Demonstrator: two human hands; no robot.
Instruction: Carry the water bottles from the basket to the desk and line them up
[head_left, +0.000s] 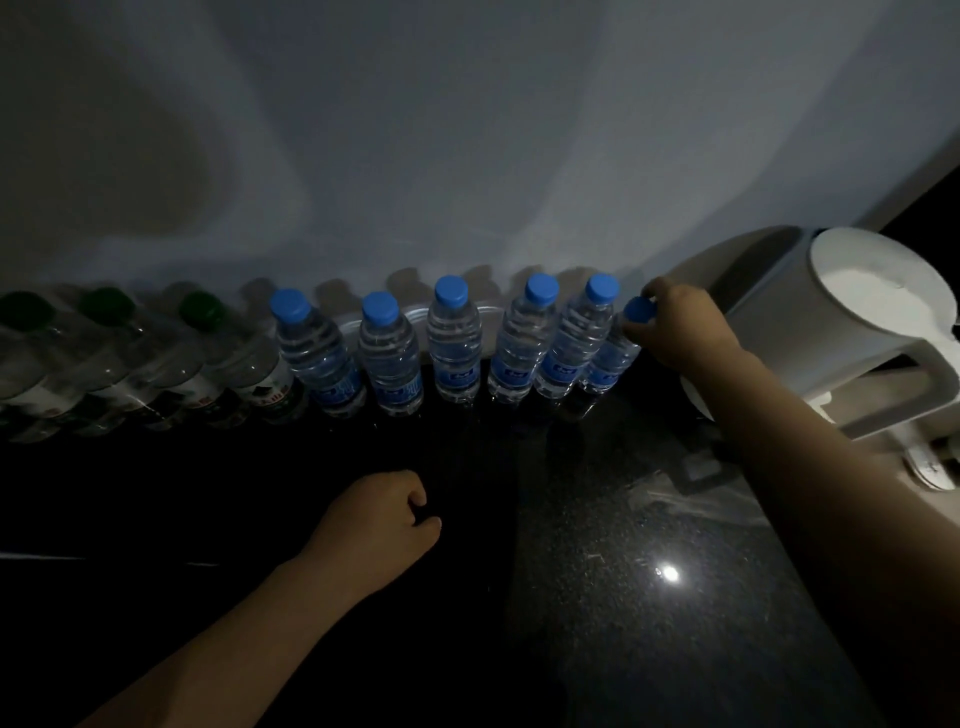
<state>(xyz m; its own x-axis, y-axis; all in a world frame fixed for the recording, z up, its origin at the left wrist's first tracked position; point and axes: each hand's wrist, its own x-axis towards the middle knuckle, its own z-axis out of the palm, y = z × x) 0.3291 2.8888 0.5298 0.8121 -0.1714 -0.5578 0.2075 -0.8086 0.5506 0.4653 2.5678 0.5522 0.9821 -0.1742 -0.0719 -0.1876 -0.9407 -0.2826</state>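
A row of water bottles stands along the wall on the dark desk (597, 519). Several clear bottles with blue caps (452, 343) fill the middle and right of the row. Three green-capped bottles (202, 358) stand at the left, dim and blurred. My right hand (680, 327) grips the cap and neck of the rightmost blue-capped bottle (610, 364), which stands at the row's right end, close beside its neighbour. My left hand (384, 514) hovers low over the desk in front of the row, fingers curled, holding nothing. No basket is in view.
A white electric kettle (841, 312) on its base stands at the right, just beyond my right hand. A crumpled clear plastic wrapper (675, 493) lies on the desk near my right forearm. The white wall (467, 156) rises directly behind the bottles. The room is dark.
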